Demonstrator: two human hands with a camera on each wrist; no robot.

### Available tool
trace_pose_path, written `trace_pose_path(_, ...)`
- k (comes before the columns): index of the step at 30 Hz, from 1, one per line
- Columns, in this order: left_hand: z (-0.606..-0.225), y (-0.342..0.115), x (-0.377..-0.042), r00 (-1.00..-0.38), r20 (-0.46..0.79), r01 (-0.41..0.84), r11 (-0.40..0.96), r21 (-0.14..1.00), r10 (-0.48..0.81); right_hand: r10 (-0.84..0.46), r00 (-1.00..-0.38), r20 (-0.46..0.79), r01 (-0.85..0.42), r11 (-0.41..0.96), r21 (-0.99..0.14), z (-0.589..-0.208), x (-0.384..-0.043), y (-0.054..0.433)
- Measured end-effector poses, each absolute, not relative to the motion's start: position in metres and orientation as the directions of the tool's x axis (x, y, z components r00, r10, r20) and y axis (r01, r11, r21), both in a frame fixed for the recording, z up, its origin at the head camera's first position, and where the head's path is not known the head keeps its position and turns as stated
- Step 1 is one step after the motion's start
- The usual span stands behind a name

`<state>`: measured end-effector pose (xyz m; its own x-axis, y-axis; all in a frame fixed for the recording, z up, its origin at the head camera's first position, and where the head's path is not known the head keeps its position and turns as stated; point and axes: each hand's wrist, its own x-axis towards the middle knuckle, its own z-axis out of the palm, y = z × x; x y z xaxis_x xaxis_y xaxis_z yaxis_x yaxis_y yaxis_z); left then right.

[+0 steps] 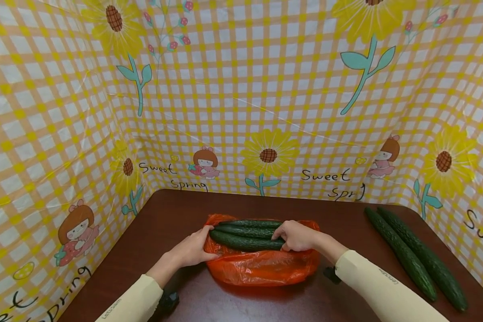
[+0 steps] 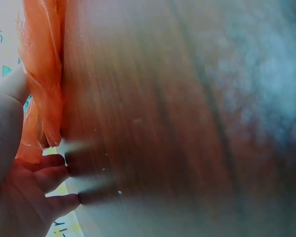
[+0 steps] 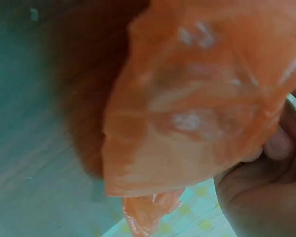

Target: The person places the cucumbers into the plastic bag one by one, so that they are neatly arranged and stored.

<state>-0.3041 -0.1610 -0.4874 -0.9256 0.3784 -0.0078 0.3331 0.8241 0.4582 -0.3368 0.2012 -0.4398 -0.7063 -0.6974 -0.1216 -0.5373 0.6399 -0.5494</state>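
Observation:
An orange-red plastic bag (image 1: pixel 261 270) lies crumpled on the table, its mouth spread upward. Inside it, 3 dark green cucumbers (image 1: pixel 245 243) lie side by side and show through the opening. My left hand (image 1: pixel 191 248) holds the bag's left edge by the cucumber tips; in the left wrist view its lower fingers (image 2: pixel 52 175) reach the tabletop beside the orange plastic. At the other end, my right hand (image 1: pixel 298 235) grips the nearest cucumber with curled fingers. The right wrist view has the bag covering much of that hand, so its full hold is hidden.
To the right, 2 long cucumbers (image 1: pixel 414 255) lie next to each other on the dark brown table (image 1: pixel 177 210). Checked cloth (image 1: pixel 233 112) with sunflowers stands around the back and both sides.

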Motion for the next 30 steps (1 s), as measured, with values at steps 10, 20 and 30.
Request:
trace_pose_path(10,-0.485,-0.157,-0.302,-0.925,0.021,0.349,0.827,0.440,0.380,-0.627,-0.777,-0.049,-0.484,0.646,-0.591,-0.441,-0.328,0.220)
trace_pose_path(20,-0.485,-0.158,-0.306,-0.938,0.031,0.332,0.867,0.371,0.346,-0.582,-0.813,0.021,-0.469,0.632,-0.617,-0.438,-0.314,0.240)
trace_pose_path(30,-0.487,-0.157,-0.310,-0.952,0.002,0.288,0.894,0.343,0.306,-0.528,-0.848,0.042,-0.429,0.638,-0.640,-0.440,-0.305,0.256)
